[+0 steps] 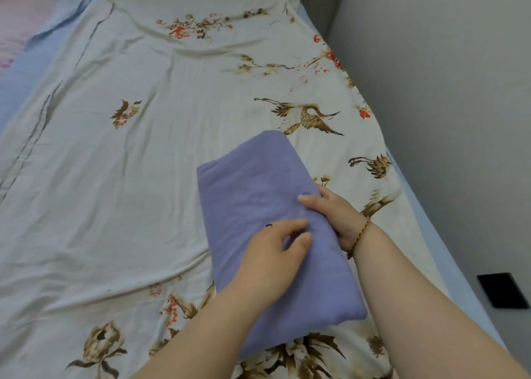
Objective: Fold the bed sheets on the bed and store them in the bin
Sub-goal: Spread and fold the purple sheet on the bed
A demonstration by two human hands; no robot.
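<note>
A folded purple sheet [253,183] lies as a long thick rectangle on the bed, angled from upper left to lower right. My left hand [273,249] rests on top of its middle with the fingers loosely bent, pressing the cloth. My right hand [336,215] grips the sheet's right edge, thumb on top and fingers tucked under the fold. Under it a large white sheet with brown birds and orange flowers [143,149] is spread flat over the bed. No bin is in view.
A grey wall [445,91] runs close along the bed's right side, with a black wall plate [501,289] low on it. A blue and pink cover [26,48] shows at the bed's far left. A light blue mattress edge [448,263] borders the wall.
</note>
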